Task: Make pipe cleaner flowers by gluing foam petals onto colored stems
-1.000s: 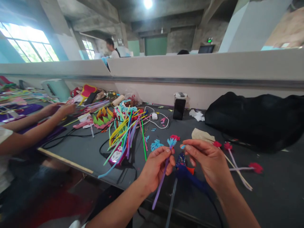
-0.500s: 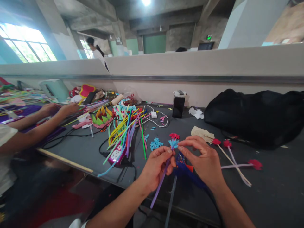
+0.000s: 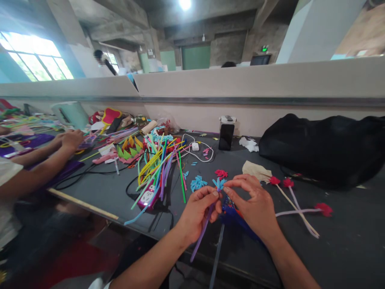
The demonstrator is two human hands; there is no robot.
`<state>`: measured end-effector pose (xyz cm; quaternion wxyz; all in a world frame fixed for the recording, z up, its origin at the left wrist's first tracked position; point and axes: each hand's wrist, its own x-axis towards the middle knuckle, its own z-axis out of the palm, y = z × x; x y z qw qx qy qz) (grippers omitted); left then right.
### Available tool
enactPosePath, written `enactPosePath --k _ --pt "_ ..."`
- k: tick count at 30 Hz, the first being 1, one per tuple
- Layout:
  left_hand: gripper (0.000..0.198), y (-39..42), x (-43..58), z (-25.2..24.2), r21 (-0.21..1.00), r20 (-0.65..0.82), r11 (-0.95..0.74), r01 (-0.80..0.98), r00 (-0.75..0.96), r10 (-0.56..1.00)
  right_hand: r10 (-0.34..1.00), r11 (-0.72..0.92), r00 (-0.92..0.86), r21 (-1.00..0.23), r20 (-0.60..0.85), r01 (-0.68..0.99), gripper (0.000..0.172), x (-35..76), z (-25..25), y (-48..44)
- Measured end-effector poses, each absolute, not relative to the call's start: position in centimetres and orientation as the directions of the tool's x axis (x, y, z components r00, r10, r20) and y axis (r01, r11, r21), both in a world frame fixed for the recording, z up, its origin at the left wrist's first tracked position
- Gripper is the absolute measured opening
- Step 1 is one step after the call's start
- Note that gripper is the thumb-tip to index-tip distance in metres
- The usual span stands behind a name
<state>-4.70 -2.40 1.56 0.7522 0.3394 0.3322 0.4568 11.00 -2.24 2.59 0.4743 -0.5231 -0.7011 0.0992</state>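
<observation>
My left hand point(image 3: 200, 208) is closed round a purple pipe-cleaner stem point(image 3: 202, 237), thumb and finger near its top. On that top sits a small flower of light blue petals point(image 3: 219, 183). My right hand point(image 3: 254, 200) pinches at the flower's right side, thumb and forefinger nearly together at a petal. Just beyond lie a pile of short blue pieces point(image 3: 198, 183) and a smaller pile of red pieces point(image 3: 221, 174). Under my right hand is a dark blue object point(image 3: 237, 220), mostly hidden, with a translucent stick point(image 3: 217, 255) below it.
Several red-headed pipe-cleaner flowers point(image 3: 296, 198) lie at right before a black bag point(image 3: 321, 148). A phone point(image 3: 226, 136) stands at the back. Left are a heap of coloured pipe cleaners point(image 3: 159, 164), a power strip point(image 3: 148, 196) and a co-worker's hands point(image 3: 70, 138).
Both my hands stay almost in place, with my right fingers shifted slightly left at the flower. The co-worker's hands have drawn left and together. A person in the background moved left.
</observation>
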Motion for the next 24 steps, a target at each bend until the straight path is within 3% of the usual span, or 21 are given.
enactPosePath --k 10,24 --pt "0.008 -2.14 -4.97 1.08 0.809 -0.156 0.353 -0.471 0.407 0.9 0.848 0.42 -0.006 -0.666 0.529 0.616 0.013 10.86 2.39 -2.25" --pt "0.007 -2.12 -5.19 0.82 0.781 -0.15 0.398 -0.482 0.475 0.867 0.831 0.445 0.009 -0.674 0.556 0.589 0.013 10.34 2.34 -2.66"
